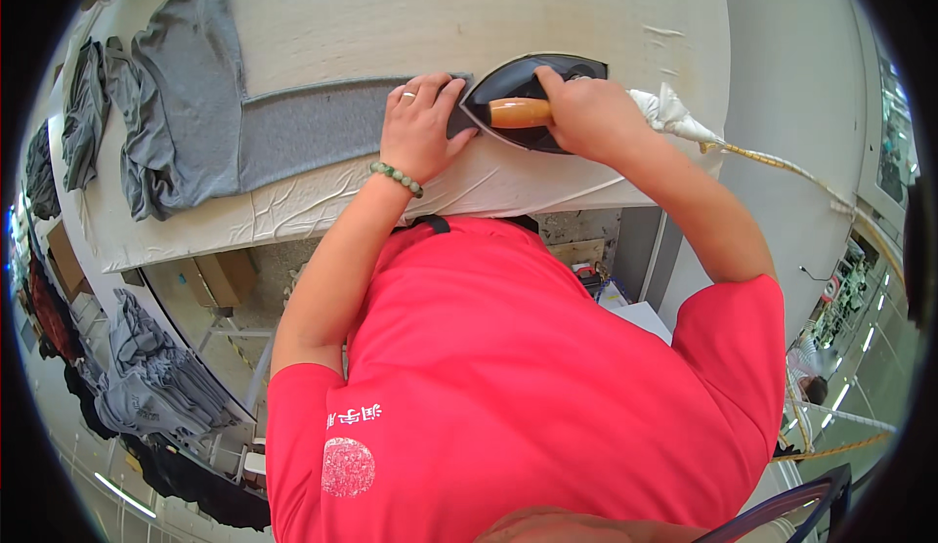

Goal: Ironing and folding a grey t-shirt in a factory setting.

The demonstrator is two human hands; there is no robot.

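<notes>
A grey knit garment (186,84) lies on the padded table, and one long narrow section of it, like a sleeve or leg, stretches right. My left hand (422,125) presses flat on the end of that section, thumb and fingers spread. A dark steam iron (500,89) with an orange wooden handle stands just right of my left fingertips, its pointed tip toward them. My right hand (594,116) is wrapped round the handle. The iron's tip is at the garment's end; whether its sole rests on the cloth I cannot tell.
The pale cloth-covered table (469,6) has wrinkled fabric along its near edge. A wrapped hose (762,157) runs from the iron to the right. Another crumpled grey garment (88,118) lies at the far left. Below hang several grey garments (156,377), near a cardboard box (223,277).
</notes>
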